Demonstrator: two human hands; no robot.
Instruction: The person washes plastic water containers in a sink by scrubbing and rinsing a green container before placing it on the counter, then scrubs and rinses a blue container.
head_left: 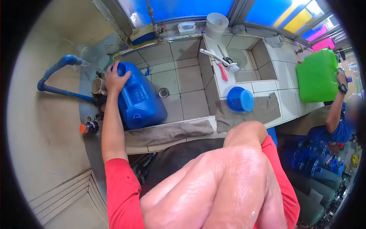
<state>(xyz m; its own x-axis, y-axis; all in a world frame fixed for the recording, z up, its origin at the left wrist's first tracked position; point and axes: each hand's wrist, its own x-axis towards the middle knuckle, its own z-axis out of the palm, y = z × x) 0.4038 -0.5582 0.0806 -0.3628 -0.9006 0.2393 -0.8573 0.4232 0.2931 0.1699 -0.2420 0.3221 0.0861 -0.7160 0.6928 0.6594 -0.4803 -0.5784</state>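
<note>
My left hand (115, 79) grips the top of a blue jug (143, 97) near its round opening. The jug stands in the tiled sink (187, 82), at its left side. From a bent blue pipe (63, 63) water runs toward the jug's opening. My right hand (213, 187) is raised very close to the camera, wet, with its fingers bent; what it may hold is hidden. Behind it, a blue bowl (233, 95) with a lighter blue round piece (247, 100) rests on a grey cloth (267, 108).
A white brush (215, 56), scissors (227, 60) and a white bucket (216, 24) are on the tiled ledge. At right, a co-worker's hand (340, 78) holds a green jug (316, 76). An orange-capped bottle (88, 128) stands left of the sink.
</note>
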